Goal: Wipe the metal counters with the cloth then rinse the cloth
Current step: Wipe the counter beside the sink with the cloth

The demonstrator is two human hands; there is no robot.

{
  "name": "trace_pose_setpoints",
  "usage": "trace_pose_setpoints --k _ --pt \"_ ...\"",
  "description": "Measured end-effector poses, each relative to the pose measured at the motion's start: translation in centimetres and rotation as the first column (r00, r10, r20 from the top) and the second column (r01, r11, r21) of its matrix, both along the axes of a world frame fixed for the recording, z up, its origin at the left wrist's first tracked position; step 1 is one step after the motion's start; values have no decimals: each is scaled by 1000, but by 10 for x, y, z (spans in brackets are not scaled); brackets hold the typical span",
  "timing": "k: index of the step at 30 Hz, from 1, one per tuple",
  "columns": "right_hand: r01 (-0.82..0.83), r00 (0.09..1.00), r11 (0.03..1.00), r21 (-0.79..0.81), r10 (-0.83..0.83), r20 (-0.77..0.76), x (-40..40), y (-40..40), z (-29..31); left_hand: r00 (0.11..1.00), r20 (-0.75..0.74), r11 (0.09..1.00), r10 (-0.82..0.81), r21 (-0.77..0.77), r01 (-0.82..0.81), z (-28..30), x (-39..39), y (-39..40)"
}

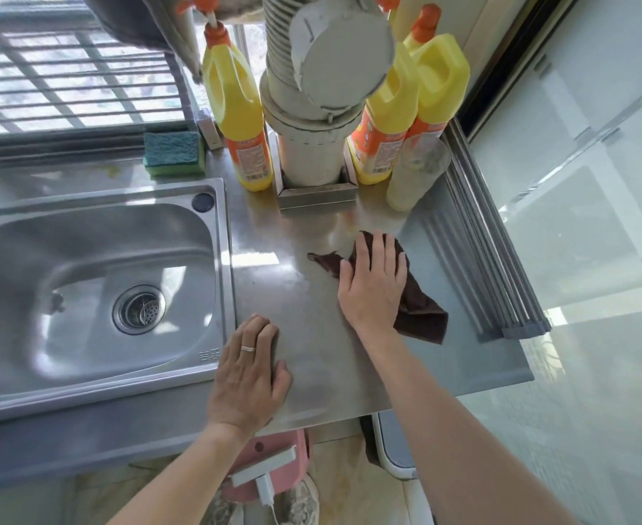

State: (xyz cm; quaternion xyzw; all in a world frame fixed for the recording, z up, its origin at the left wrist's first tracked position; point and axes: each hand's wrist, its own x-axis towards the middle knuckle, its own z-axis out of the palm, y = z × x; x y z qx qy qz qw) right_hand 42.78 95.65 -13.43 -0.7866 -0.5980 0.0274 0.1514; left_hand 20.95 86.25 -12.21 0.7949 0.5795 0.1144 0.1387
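Right hand (372, 282) presses flat, fingers straight, on cloth (421, 316) atop steel table (304, 297); left hand (249, 373) rests flat beside sink (84, 282).

Much of the brown cloth (421, 312) under the right hand (372, 282); sink's (27, 392) left end off-frame.

Yellow bottles (384, 119), sponge (173, 152), glass (414, 176)

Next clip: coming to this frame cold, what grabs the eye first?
Probably the right hand pressed flat on a dark brown cloth in the middle of the metal counter, with the left hand resting flat near the front edge. Behind them, bright yellow detergent bottles flank a grey pipe, and the steel sink fills the left side.
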Motion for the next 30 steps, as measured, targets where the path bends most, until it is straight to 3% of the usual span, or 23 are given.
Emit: trace_pose_setpoints --k 2,5,8,11,13,17,20,23,27,30 --pt "-45 998 998 -41 44 -33 -24 23 4 1000 14 1000 -4 9 4 0 0 -1" --pt "-243 967 966 -87 235 -101 -78 34 9 999 34 999 4 37 -5 -3 -1 1" --pt "-528 836 845 -89 497 -233 -109 23 13 999 31 997 12 75 -15 -6 -2 -1" --pt "-689 702 723 -59 643 -306 -77 2 13 1000 -9 988 -3 154 4 -5 -4 -3" --pt "-646 745 762 -49 614 -260 -28 -20 9 1000 -5 988 6 155 -6 -4 -4 -4" --pt "-318 947 941 -114 320 -3 82 -74 9 1000 -12 993 28 115 -26 -4 -2 -3" --pt "-86 985 981 -173 109 131 112 -107 8 999 -33 995 32 99 -28 -4 0 -1" --pt "75 993 982 -171 -58 102 83 -127 6 998 -42 995 40 90 -36 -3 2 0" --pt "12 1000 986 -165 -11 9 13 -141 10 998 -44 994 47 98 -42 -2 2 -1" --pt "-166 986 975 -150 160 -51 -33 -136 11 998 -18 993 56 102 -54 -1 2 0"
